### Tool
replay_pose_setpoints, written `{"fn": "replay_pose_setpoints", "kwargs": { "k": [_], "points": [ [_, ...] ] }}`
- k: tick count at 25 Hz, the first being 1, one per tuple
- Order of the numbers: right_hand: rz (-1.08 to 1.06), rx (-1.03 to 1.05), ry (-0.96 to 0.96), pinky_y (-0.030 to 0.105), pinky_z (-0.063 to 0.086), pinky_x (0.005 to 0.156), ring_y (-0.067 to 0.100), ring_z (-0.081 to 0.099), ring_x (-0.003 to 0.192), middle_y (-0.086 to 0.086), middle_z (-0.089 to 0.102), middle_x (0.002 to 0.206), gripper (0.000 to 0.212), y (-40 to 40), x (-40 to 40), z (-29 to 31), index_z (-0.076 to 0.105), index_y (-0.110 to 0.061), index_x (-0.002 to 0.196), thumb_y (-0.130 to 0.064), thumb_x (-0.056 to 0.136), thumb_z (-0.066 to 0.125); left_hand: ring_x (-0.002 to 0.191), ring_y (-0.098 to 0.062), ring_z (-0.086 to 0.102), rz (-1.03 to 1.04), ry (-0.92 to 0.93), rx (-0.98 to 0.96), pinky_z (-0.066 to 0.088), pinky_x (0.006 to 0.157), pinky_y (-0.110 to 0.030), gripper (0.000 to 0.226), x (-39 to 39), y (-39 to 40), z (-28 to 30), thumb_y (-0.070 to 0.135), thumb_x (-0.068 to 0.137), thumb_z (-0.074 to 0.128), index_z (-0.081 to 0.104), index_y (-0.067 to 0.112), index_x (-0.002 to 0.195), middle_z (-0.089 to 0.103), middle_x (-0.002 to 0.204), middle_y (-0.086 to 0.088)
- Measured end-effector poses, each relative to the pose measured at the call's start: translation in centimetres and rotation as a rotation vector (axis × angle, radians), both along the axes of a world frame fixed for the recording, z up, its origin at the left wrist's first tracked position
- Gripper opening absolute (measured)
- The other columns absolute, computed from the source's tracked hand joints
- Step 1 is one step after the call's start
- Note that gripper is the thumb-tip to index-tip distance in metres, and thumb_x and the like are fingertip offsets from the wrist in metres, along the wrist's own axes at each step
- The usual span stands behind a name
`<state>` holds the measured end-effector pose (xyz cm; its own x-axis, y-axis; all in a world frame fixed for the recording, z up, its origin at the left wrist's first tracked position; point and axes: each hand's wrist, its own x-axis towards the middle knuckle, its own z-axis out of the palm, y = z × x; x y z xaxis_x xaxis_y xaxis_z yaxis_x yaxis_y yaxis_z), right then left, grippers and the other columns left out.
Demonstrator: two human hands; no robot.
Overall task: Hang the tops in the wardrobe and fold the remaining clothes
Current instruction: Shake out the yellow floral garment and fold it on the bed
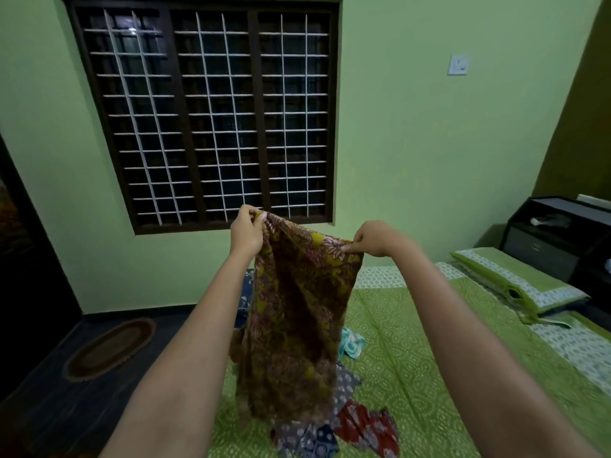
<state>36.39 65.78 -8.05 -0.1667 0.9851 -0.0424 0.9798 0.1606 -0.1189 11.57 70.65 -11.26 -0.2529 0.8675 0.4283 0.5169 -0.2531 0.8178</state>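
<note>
From the head camera, the task looks early: a pile of clothes (334, 428) lies unfolded on the bed (429, 375). The left hand (247, 230) and right hand (375, 239) hold a floral garment (297, 319) up over the bed, fingers pinched on its top edge.

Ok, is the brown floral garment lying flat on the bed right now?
No, both hands, left hand and right hand, hold the brown floral garment up by its top edge, hanging above the bed.
</note>
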Motion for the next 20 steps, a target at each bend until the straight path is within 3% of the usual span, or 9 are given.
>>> {"fn": "replay_pose_setpoints", "kwargs": {
  "k": [3,6,8,10,12,14,16,18,20],
  "points": [
    [0.094,0.145,-0.005,0.04,0.033,0.096,0.019,0.038,0.11,-0.005,0.047,0.113,0.041,-1.5,-1.3,-1.5,0.071,-0.026,0.107,-0.057,0.081,0.064,0.09,-0.018,0.05,-0.061,-0.001,-0.007,0.037,0.075,-0.027,0.017,0.9,-0.4,-1.3,0.022,0.099,0.047,0.051,0.007,0.106,0.052,0.096,-0.003],
    [0.086,0.047,-0.16,0.045,0.032,0.1,0.028,0.035,0.124,0.006,0.043,0.129,0.07,-2.4,-3.8,-3.4,0.057,-0.02,0.129,-0.065,0.076,0.063,0.092,-0.015,0.051,-0.183,-0.025,-0.001,0.037,0.076,-0.026,0.012,2.5,-0.7,-1.9,0.023,0.099,0.049,0.051,0.012,0.1,0.055,0.097,-0.001],
    [0.042,0.023,-0.179,0.045,0.035,0.098,0.029,0.042,0.12,0.009,0.05,0.123,0.073,-2.5,-5.0,-4.7,0.056,-0.014,0.123,-0.07,0.076,0.058,0.094,-0.014,0.052,-0.234,-0.041,0.026,0.039,0.078,-0.026,0.011,3.5,-1.2,-2.0,0.024,0.097,0.052,0.052,0.013,0.098,0.056,0.098,0.0],
    [0.056,0.044,0.142,0.034,0.042,0.08,0.024,0.052,0.099,0.003,0.057,0.101,0.058,-3.0,-6.0,-5.3,0.058,-0.015,0.101,-0.068,0.078,0.059,0.092,-0.013,0.053,-0.272,-0.039,0.061,0.039,0.077,-0.024,0.009,4.4,-1.9,-2.0,0.023,0.096,0.055,0.052,0.014,0.096,0.058,0.097,0.001],
    [0.053,0.088,0.515,0.027,0.041,0.067,0.019,0.056,0.088,-0.001,0.06,0.094,0.047,-3.6,-7.0,-5.2,0.057,-0.017,0.102,-0.058,0.081,0.064,0.09,-0.01,0.052,-0.302,-0.018,0.082,0.039,0.077,-0.022,0.008,5.1,-2.6,-2.2,0.02,0.095,0.056,0.053,0.013,0.095,0.058,0.096,0.001],
    [0.061,0.09,0.609,0.024,0.043,0.066,0.016,0.056,0.085,-0.001,0.061,0.096,0.041,-3.9,-7.2,-5.0,0.056,-0.014,0.107,-0.047,0.084,0.067,0.091,-0.011,0.052,-0.304,-0.004,0.083,0.04,0.078,-0.023,0.008,5.4,-2.8,-2.4,0.02,0.095,0.056,0.054,0.012,0.096,0.059,0.096,-0.001],
    [0.067,-0.177,0.512,0.032,0.051,0.079,0.019,0.06,0.09,0.007,0.065,0.107,0.039,-3.7,-6.8,-5.6,0.057,-0.008,0.11,-0.038,0.087,0.066,0.091,-0.013,0.053,-0.27,0.0,0.06,0.042,0.077,-0.025,0.01,4.9,-2.5,-2.6,0.02,0.096,0.055,0.055,0.01,0.098,0.058,0.097,-0.002],
    [0.013,-0.5,0.197,0.038,0.05,0.088,0.022,0.06,0.094,0.014,0.062,0.123,0.044,-4.0,-6.4,-6.8,0.058,-0.001,0.119,-0.034,0.091,0.062,0.089,-0.017,0.053,-0.205,0.014,0.015,0.044,0.077,-0.03,0.012,4.3,-2.0,-3.1,0.021,0.097,0.053,0.054,0.009,0.101,0.056,0.096,-0.002],
    [-0.083,-0.481,-0.073,0.037,0.046,0.091,0.027,0.058,0.105,0.012,0.055,0.132,0.054,-4.3,-5.9,-6.9,0.053,-0.001,0.131,-0.043,0.096,0.05,0.085,-0.02,0.052,-0.126,0.073,-0.063,0.045,0.075,-0.033,0.015,4.1,-1.8,-4.1,0.022,0.098,0.051,0.053,0.008,0.102,0.055,0.095,-0.004]
  ]
}}
